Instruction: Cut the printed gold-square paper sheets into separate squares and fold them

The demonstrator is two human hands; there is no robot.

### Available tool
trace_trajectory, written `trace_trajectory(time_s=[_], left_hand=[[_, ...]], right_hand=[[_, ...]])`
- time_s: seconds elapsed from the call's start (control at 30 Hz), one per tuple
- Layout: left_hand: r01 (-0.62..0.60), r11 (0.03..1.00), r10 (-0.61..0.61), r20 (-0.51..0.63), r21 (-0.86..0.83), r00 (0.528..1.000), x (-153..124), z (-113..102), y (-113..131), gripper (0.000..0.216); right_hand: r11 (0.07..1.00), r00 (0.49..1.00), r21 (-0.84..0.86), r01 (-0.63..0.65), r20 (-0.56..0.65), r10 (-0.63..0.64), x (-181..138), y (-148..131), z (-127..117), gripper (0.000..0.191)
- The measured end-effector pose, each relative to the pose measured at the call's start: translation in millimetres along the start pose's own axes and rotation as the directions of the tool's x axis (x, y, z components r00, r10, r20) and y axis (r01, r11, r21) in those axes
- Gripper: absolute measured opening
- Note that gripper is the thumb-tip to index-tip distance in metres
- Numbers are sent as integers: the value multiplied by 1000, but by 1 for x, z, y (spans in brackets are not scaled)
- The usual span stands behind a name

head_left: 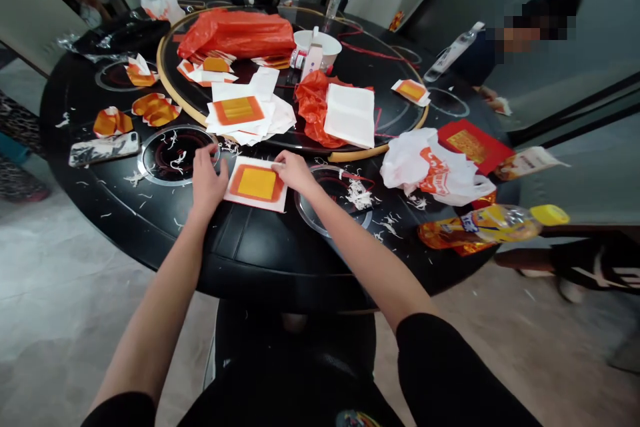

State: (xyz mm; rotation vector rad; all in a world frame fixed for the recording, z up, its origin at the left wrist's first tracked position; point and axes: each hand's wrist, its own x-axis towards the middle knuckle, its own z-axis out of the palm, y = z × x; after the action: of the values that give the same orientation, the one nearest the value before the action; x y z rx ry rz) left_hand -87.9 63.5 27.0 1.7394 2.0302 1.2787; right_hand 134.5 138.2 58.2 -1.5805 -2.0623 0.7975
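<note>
A stack of white joss paper (pixel 256 183), its top sheet printed with an orange border and a gold square, lies flat near the table's front edge. My right hand (pixel 296 173) pinches the stack's upper right edge with thumb and fingertips. Beside the left edge is my left hand (pixel 209 177), fingers apart and slightly curved, gripping nothing. Just beyond the stack, a looser pile of the same paper (pixel 239 109) rests on the turntable rim. Folded gold paper pieces (pixel 156 109) sit off to the left.
A phone (pixel 105 149) lies left on the black round table (pixel 270 253). To the right are a white plastic bag (pixel 433 167), a red packet (pixel 475 147) and a drink bottle (pixel 493 225) on its side. Red plastic (pixel 237 35) covers the turntable's back. Another person (pixel 533 27) sits right.
</note>
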Motion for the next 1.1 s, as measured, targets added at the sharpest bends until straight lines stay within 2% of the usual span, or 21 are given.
trace_trajectory(time_s=[0.07, 0.1, 0.2, 0.23, 0.3, 0.33, 0.37, 0.43, 0.47, 0.53, 0.6, 0.7, 0.8, 0.97, 1.1], left_hand=[[-75, 995, 73, 29, 72, 997, -4, 11, -7, 38], [-122, 988, 116, 60, 97, 991, -7, 15, -9, 39], [-227, 962, 215, 85, 154, 973, -9, 18, -9, 38], [-238, 959, 228, 80, 157, 970, -8, 18, -9, 36], [-247, 958, 239, 70, 147, 969, -4, 18, -8, 32], [-247, 959, 240, 65, 141, 968, -2, 18, -9, 30], [-246, 960, 240, 61, 134, 969, 0, 18, -10, 28], [-241, 963, 236, 54, 117, 970, 2, 18, -12, 24], [-239, 965, 235, 50, 107, 971, 2, 18, -14, 22], [-243, 966, 239, 49, 86, 970, 2, 19, -17, 17], [-254, 965, 251, 51, 60, 967, 3, 20, -20, 14], [-268, 963, 267, 48, 17, 963, 4, 21, -23, 12], [-272, 962, 272, 43, -8, 961, 6, 20, -24, 12], [-277, 960, 278, 62, -27, 958, 7, 18, -24, 14], [-277, 961, 278, 85, -23, 957, 8, 18, -24, 14]], right_hand=[[997, 993, -61, 39, -113, -46, 17, 4, -12, 11], [992, 974, -97, 77, -204, -95, 26, 8, -26, 14], [957, 818, -199, 209, -501, -283, 55, 30, -90, 26], [949, 786, -222, 222, -536, -309, 64, 40, -112, 30], [943, 760, -255, 212, -564, -323, 79, 64, -147, 37], [940, 791, -276, 201, -520, -322, 82, 78, -157, 43], [938, 850, -297, 179, -433, -300, 83, 91, -163, 49], [932, 961, -337, 135, -184, -206, 79, 114, -161, 63], [928, 982, -349, 127, -90, -168, 76, 123, -157, 68], [919, 992, -373, 126, 18, -128, 72, 136, -149, 71], [908, 993, -402, 119, 45, -110, 73, 142, -149, 68], [900, 993, -424, 100, 98, -64, 83, 141, -160, 60], [918, 985, -383, 104, 169, -41, 92, 138, -174, 62], [937, 978, -338, 90, 209, -19, 99, 138, -184, 74], [931, 974, -353, 90, 226, -8, 105, 140, -185, 72]])
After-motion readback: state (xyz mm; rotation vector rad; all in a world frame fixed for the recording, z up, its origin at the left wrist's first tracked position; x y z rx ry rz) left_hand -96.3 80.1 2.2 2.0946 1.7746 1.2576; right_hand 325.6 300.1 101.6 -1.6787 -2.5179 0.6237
